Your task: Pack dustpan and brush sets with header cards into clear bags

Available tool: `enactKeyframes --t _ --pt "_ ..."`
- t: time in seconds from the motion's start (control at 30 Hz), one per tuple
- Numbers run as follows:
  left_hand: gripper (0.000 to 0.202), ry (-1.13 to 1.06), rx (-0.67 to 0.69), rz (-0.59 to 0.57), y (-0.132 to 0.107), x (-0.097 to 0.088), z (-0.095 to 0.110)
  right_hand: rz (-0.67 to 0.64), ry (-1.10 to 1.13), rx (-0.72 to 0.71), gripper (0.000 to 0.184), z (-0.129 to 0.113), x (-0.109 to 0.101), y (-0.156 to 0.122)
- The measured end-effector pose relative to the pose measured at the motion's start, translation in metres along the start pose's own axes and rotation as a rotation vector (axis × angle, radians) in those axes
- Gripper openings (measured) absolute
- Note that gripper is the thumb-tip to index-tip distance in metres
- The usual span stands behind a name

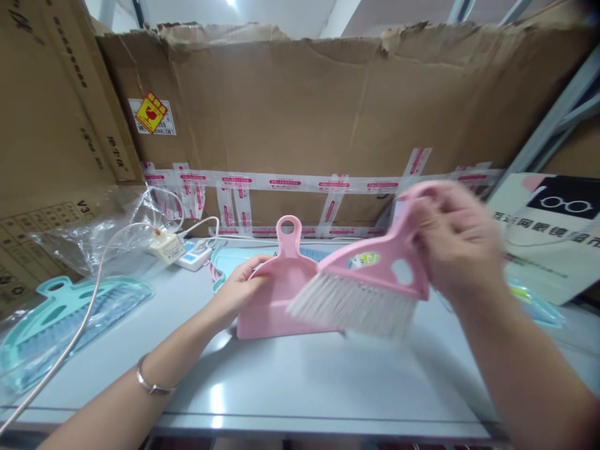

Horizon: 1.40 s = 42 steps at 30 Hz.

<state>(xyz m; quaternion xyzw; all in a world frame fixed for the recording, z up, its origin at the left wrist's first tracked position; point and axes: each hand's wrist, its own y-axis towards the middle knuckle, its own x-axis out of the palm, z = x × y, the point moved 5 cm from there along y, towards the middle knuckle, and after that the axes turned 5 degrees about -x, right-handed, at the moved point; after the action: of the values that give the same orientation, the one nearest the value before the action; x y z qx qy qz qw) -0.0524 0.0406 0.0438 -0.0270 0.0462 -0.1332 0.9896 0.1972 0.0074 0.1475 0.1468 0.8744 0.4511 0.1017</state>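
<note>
My left hand [246, 282] grips the left edge of a pink dustpan [279, 303], thumb over its inner face. The dustpan is tilted up, its looped handle at the top and its straight lip low over the table. A pink hand brush [379, 265] with white bristles is held by its handle in my right hand [450, 237], slightly blurred. Its bristles point down and to the left, and they overlap the dustpan's right side in view. Whether bristles and pan touch, I cannot tell.
On the white table [328, 387], a teal dustpan-and-brush set [70, 325] lies at left. Another teal set [229, 259] is partly hidden behind the pink dustpan. A white power strip [194, 255] with cables stands before a large cardboard box [281, 112]. A printed bag [553, 231] is at right.
</note>
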Motion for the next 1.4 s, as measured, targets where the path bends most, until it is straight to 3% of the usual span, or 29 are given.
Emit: enactKeyframes --t 0.1,0.17,0.27,0.4,0.67,0.83,0.93,1.03,1.17,1.23,1.3,1.4 --pt "0.024 -0.005 0.020 -0.017 0.001 0.002 0.000 -0.326 0.112 0.191 0.017 0.002 0.051 -0.021" --pt "0.024 -0.014 0.034 -0.027 0.001 0.004 0.001 -0.387 0.145 0.202 0.018 0.007 0.073 -0.031" --pt "0.026 -0.070 0.062 -0.068 -0.001 0.008 0.002 -0.357 0.055 0.146 0.016 0.017 0.087 -0.035" --pt "0.033 -0.055 0.070 -0.122 -0.001 0.012 0.004 -0.323 -0.069 0.106 0.015 0.016 0.087 -0.034" --pt "0.035 0.274 0.179 -0.035 -0.003 0.010 0.012 -0.259 -0.174 -0.114 0.012 -0.008 0.091 -0.028" --pt "0.035 0.329 0.203 -0.007 -0.002 0.011 0.014 -0.290 -0.237 -0.083 0.017 0.004 0.099 -0.030" --pt "0.033 0.315 0.197 0.001 -0.001 0.012 0.013 -0.281 -0.190 0.023 0.031 0.018 0.098 -0.032" --pt "0.036 0.243 0.141 0.011 0.003 0.010 0.007 -0.328 -0.104 0.249 0.052 0.040 0.092 -0.033" --pt "0.043 0.114 0.030 0.021 0.013 0.005 -0.003 -0.679 -0.033 0.576 0.050 0.071 0.089 -0.047" --pt "0.044 0.060 -0.029 0.009 0.018 0.005 -0.005 -0.793 0.010 0.629 0.043 0.080 0.091 -0.053" --pt "0.046 0.000 -0.081 -0.043 0.020 0.007 -0.005 -0.779 0.050 0.603 0.038 0.085 0.093 -0.055" --pt "0.050 -0.062 -0.100 -0.117 0.021 0.010 0.000 -0.643 0.050 0.606 0.038 0.093 0.094 -0.054"
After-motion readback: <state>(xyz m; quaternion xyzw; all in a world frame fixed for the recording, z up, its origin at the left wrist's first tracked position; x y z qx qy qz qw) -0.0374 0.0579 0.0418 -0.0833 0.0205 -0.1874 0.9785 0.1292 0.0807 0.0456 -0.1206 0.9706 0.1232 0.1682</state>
